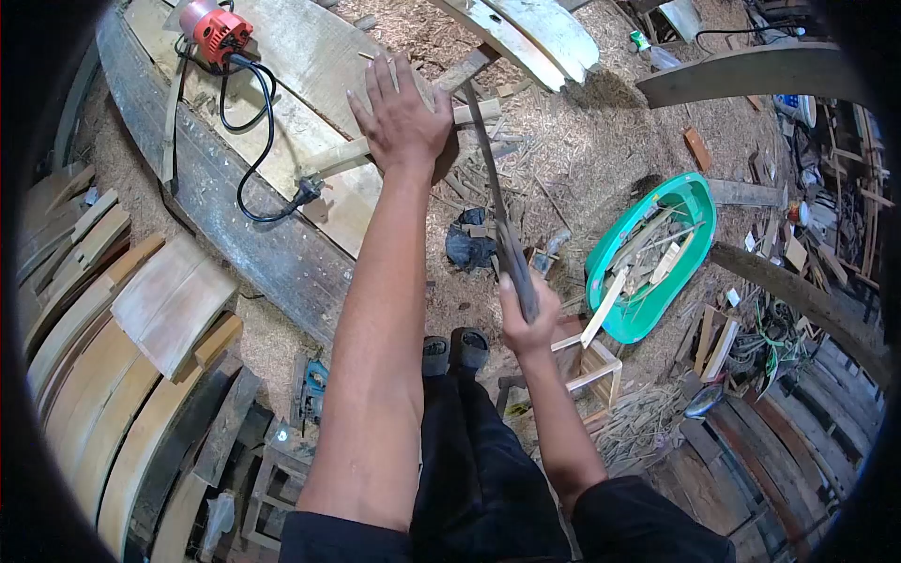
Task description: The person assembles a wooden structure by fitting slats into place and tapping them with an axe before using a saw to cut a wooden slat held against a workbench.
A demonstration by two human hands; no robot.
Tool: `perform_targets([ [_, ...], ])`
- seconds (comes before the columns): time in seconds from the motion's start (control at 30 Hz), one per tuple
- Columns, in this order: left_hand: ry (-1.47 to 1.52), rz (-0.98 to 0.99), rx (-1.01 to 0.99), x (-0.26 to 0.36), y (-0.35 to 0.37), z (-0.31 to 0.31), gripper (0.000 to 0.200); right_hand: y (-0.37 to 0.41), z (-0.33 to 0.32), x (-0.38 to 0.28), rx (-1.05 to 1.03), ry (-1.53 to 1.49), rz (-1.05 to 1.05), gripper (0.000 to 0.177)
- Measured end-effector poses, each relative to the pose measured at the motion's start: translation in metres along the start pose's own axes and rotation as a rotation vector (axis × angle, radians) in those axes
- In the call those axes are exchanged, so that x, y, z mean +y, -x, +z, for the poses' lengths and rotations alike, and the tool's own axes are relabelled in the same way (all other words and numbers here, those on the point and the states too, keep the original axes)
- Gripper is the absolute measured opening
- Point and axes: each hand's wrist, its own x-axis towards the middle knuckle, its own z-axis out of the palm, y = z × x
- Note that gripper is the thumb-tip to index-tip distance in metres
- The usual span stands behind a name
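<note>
My left hand [404, 117] lies flat with fingers spread, pressing on a narrow wooden strip [340, 158] and the wide plank [305, 70] under it. The strip passes beneath my palm and sticks out past the plank's right edge. In my right hand [531, 317] is the dark handle of a handsaw [492, 174], my fingers wrapped round it. Its blade, seen nearly edge-on, points away from me, with its far part beside the strip's projecting end. Whether the teeth touch the wood cannot be made out.
A red power tool [218, 33] with a black cord and plug [305, 192] rests on the planks. On the sawdust-strewn floor, a green tub [601, 258] holds wood scraps. Curved boards [122, 394] are stacked at left. A small wooden frame [596, 366] stands near my right forearm.
</note>
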Motion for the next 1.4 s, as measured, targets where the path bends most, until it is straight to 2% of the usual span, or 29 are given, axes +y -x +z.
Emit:
perform_targets([
  [0.13, -0.021, 0.007, 0.015, 0.000, -0.001, 0.002, 0.065, -0.070, 0.025, -0.004, -0.044, 0.008, -0.073, 0.020],
  [0.23, -0.008, 0.007, -0.001, -0.001, -0.001, 0.003, 0.065, -0.064, 0.015, -0.018, -0.083, -0.028, -0.025, 0.019],
  [0.33, -0.009, 0.003, 0.015, -0.001, -0.002, 0.004, 0.066, -0.011, -0.010, -0.004, -0.094, 0.077, -0.043, 0.016],
  [0.43, -0.001, 0.003, -0.006, 0.000, -0.001, 0.001, 0.066, 0.006, -0.015, -0.009, -0.062, 0.072, 0.027, 0.015],
  [0.6, 0.010, -0.005, 0.012, 0.001, -0.003, 0.001, 0.065, -0.080, 0.023, -0.020, -0.050, -0.001, -0.063, 0.022],
  [0.7, 0.002, 0.005, 0.010, 0.001, -0.001, 0.001, 0.064, -0.075, 0.018, -0.025, -0.092, -0.008, 0.021, 0.021],
  [0.77, 0.002, 0.000, 0.006, 0.002, -0.003, 0.001, 0.064, -0.034, 0.005, -0.013, -0.055, 0.043, -0.026, 0.019],
  [0.9, 0.002, -0.007, 0.004, -0.001, -0.007, 0.001, 0.065, 0.011, -0.016, -0.004, -0.025, 0.014, 0.070, 0.016],
  [1.07, 0.001, -0.007, -0.012, 0.001, -0.001, -0.001, 0.066, -0.067, 0.022, -0.027, -0.041, -0.034, -0.042, 0.020],
  [1.17, -0.001, -0.003, -0.013, 0.000, -0.001, -0.001, 0.066, -0.074, 0.018, -0.022, -0.068, 0.019, 0.011, 0.022],
  [1.2, -0.002, -0.002, -0.013, -0.001, 0.001, 0.000, 0.066, -0.058, 0.014, -0.032, -0.055, -0.003, 0.019, 0.022],
  [1.3, 0.004, -0.005, -0.019, 0.001, 0.000, 0.000, 0.067, 0.005, -0.012, -0.008, -0.045, 0.060, 0.004, 0.014],
  [1.4, 0.014, -0.014, -0.011, 0.002, -0.002, -0.002, 0.066, 0.006, -0.014, -0.020, -0.031, 0.016, 0.038, 0.009],
])
